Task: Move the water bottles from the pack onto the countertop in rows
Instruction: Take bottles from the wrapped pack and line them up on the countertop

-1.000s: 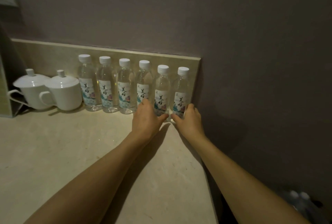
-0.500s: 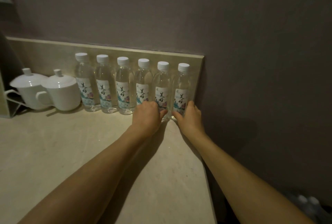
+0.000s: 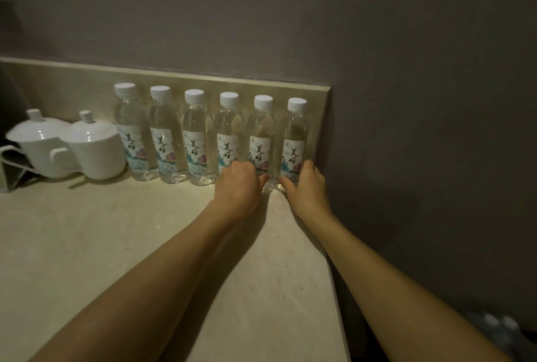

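Observation:
Several clear water bottles with white caps and flowered labels stand in one row against the low backsplash on the beige countertop. My left hand curls around the base of the fifth bottle and hides the foot of the fourth bottle. My right hand wraps the base of the last bottle, at the row's right end, with the thumb in front and the fingers on its right side. Both bottles stand upright on the counter. The pack shows dimly on the floor at bottom right.
Two white lidded mugs sit left of the row, touching the first bottle. A grey folded stand is at the far left. The counter's right edge runs just beside my right arm, next to a dark wall.
Both hands have slid a little farther toward the backsplash with the two right-hand bottles, which now stand in line with the others.

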`<control>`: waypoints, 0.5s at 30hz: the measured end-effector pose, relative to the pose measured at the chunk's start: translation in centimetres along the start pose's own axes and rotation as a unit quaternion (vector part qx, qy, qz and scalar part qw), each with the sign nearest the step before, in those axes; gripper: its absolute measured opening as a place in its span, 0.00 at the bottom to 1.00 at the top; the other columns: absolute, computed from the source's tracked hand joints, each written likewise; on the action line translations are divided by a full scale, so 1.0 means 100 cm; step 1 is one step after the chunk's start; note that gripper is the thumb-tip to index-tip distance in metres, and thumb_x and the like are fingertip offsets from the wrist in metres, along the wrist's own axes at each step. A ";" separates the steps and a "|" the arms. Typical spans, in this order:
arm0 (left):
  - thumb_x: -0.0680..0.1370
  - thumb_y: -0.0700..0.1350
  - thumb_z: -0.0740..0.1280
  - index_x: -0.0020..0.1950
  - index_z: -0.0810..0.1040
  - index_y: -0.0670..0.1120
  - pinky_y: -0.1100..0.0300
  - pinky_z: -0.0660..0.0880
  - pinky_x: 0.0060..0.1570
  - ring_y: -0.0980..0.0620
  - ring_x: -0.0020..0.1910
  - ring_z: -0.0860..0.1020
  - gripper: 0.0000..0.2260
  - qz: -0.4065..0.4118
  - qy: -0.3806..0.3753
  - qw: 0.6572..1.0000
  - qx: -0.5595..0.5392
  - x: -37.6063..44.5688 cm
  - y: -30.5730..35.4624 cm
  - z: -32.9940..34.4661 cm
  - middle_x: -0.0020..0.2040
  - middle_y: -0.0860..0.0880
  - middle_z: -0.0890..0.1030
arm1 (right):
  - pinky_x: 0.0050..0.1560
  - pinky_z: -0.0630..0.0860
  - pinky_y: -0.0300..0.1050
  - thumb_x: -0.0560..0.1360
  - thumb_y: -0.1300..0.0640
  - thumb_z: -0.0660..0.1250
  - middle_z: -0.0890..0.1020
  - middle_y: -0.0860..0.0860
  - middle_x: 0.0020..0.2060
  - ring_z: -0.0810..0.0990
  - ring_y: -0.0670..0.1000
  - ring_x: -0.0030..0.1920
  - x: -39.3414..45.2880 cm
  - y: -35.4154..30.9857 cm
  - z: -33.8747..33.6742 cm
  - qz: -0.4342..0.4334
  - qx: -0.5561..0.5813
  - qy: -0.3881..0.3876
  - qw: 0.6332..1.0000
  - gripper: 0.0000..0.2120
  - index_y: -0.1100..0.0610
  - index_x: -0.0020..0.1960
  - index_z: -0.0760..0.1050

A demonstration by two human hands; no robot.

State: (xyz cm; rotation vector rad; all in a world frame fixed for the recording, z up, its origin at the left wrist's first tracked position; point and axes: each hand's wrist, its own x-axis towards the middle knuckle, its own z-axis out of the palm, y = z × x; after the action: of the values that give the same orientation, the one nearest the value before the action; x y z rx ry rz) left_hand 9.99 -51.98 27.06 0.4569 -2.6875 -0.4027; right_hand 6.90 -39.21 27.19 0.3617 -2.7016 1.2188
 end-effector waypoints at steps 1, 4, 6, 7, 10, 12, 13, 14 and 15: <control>0.80 0.55 0.65 0.57 0.81 0.39 0.47 0.79 0.51 0.39 0.50 0.80 0.20 0.001 0.000 1.000 -0.001 0.000 0.000 0.000 0.51 0.39 0.82 | 0.60 0.74 0.58 0.75 0.53 0.69 0.73 0.60 0.63 0.74 0.60 0.62 0.000 0.000 0.000 -0.001 0.000 0.000 1.000 0.22 0.62 0.64 0.67; 0.80 0.55 0.65 0.57 0.81 0.39 0.46 0.79 0.52 0.39 0.51 0.80 0.20 0.000 -0.002 1.000 -0.002 0.000 -0.001 0.000 0.51 0.39 0.82 | 0.60 0.74 0.58 0.76 0.53 0.68 0.73 0.60 0.63 0.74 0.61 0.62 0.001 0.000 0.002 -0.002 -0.004 0.001 1.000 0.22 0.63 0.64 0.67; 0.80 0.55 0.65 0.57 0.81 0.40 0.46 0.79 0.51 0.39 0.51 0.80 0.19 0.001 -0.001 1.000 -0.001 0.000 -0.001 0.000 0.51 0.39 0.82 | 0.60 0.74 0.59 0.76 0.53 0.68 0.73 0.60 0.63 0.74 0.61 0.62 0.001 0.001 0.003 -0.003 -0.006 0.005 1.000 0.22 0.63 0.64 0.67; 0.80 0.55 0.65 0.57 0.81 0.40 0.46 0.79 0.51 0.39 0.51 0.80 0.19 0.001 0.000 1.000 -0.001 0.000 -0.001 0.000 0.51 0.39 0.81 | 0.60 0.74 0.59 0.76 0.53 0.68 0.73 0.60 0.62 0.74 0.61 0.62 0.001 0.001 0.004 -0.003 -0.007 0.007 1.000 0.22 0.63 0.64 0.67; 0.79 0.55 0.65 0.56 0.81 0.40 0.46 0.80 0.50 0.40 0.49 0.80 0.19 -0.001 0.003 1.000 -0.005 0.000 -0.001 0.000 0.49 0.39 0.81 | 0.60 0.75 0.59 0.76 0.53 0.68 0.73 0.60 0.62 0.75 0.61 0.61 0.001 0.002 0.004 -0.005 -0.005 0.006 1.000 0.22 0.63 0.63 0.67; 0.79 0.55 0.66 0.54 0.81 0.40 0.47 0.80 0.49 0.41 0.48 0.81 0.18 -0.001 0.005 1.000 -0.010 -0.001 -0.001 0.000 0.48 0.40 0.82 | 0.59 0.75 0.59 0.76 0.53 0.68 0.73 0.60 0.62 0.75 0.61 0.61 0.001 0.002 0.005 -0.006 -0.005 0.009 1.000 0.21 0.63 0.63 0.67; 0.79 0.54 0.66 0.54 0.81 0.40 0.47 0.80 0.49 0.41 0.47 0.81 0.18 -0.001 0.006 1.000 -0.012 -0.001 0.000 0.000 0.48 0.40 0.82 | 0.59 0.75 0.58 0.76 0.53 0.68 0.73 0.60 0.62 0.75 0.61 0.61 0.000 0.002 0.006 -0.007 -0.008 0.012 1.000 0.21 0.62 0.63 0.67; 0.79 0.54 0.66 0.54 0.82 0.40 0.47 0.80 0.49 0.41 0.47 0.81 0.18 -0.001 0.006 1.000 -0.014 -0.002 0.000 0.000 0.48 0.40 0.82 | 0.59 0.75 0.58 0.76 0.53 0.68 0.73 0.60 0.62 0.75 0.61 0.61 0.000 0.002 0.007 -0.007 -0.010 0.014 1.000 0.21 0.62 0.63 0.67; 0.79 0.54 0.66 0.54 0.82 0.40 0.47 0.80 0.50 0.41 0.47 0.81 0.17 0.000 0.006 1.000 -0.016 -0.002 0.000 0.000 0.48 0.40 0.82 | 0.59 0.75 0.58 0.76 0.53 0.68 0.73 0.60 0.62 0.75 0.61 0.61 0.000 0.002 0.007 -0.006 -0.011 0.016 1.000 0.21 0.62 0.63 0.67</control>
State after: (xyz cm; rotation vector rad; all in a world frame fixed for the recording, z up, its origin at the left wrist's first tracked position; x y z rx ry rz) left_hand 10.18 -51.94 27.03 0.4500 -2.6654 -0.4401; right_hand 6.78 -39.63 26.57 0.3518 -2.6802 1.1802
